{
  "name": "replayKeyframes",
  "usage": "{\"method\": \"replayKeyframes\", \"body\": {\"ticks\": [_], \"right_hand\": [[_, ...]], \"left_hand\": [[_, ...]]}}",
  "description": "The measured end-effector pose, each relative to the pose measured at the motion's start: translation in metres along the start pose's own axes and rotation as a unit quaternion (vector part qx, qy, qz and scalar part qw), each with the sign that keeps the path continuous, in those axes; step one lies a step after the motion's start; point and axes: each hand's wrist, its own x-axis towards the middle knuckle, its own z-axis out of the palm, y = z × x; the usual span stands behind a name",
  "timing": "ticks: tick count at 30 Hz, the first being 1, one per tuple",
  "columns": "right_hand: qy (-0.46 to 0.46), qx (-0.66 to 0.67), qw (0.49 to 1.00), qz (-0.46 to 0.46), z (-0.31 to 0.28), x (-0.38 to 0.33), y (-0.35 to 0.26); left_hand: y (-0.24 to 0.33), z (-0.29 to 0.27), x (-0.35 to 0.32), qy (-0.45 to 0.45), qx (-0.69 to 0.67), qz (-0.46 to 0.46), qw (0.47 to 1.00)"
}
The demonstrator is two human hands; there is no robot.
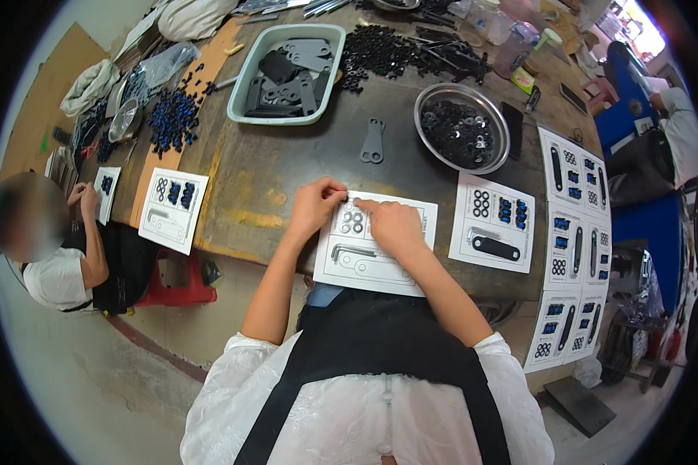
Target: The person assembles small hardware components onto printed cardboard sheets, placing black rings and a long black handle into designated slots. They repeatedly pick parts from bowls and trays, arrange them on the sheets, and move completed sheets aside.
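Note:
In front of me a white printed card (333,267) lies at the table edge. On its upper part are small dark and grey rings (353,225), and lower down lie bent hex keys (352,252) above printed outlines. My left hand (316,205) is at the card's upper left corner, thumb and fingers pinched together near a dark ring; whether something is between the fingertips is hidden. My right hand (398,230) rests over the card's right side, index finger stretched out and touching the card by the rings. Beyond the card lie grey slotted plates (373,141).
A pale green tub (236,101) of plates and a metal bowl (506,151) of dark rings stand farther back. Filled cards (491,225) lie to the right, more (566,240) along the right edge. Blue-black screws (172,120) are heaped left, where a co-worker (62,271) sits handling a card.

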Motion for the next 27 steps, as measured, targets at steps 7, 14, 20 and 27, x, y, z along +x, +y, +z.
{"method": "replayKeyframes", "body": {"ticks": [7,14,20,27], "right_hand": [[-0.004,0.011,1.0,0.018,0.0,-0.006,0.004],[-0.015,0.024,0.999,0.017,-0.001,-0.012,0.0],[-0.035,0.036,0.999,0.002,-0.006,-0.021,-0.004],[-0.056,0.031,0.998,-0.003,-0.004,-0.04,-0.013]], "left_hand": [[0.016,0.002,-0.025,0.061,0.132,0.054,0.988],[0.018,0.005,-0.041,0.051,0.198,0.117,0.972],[0.026,0.0,-0.053,0.07,0.155,0.089,0.981],[0.018,-0.015,-0.073,0.004,0.262,0.221,0.939]]}}
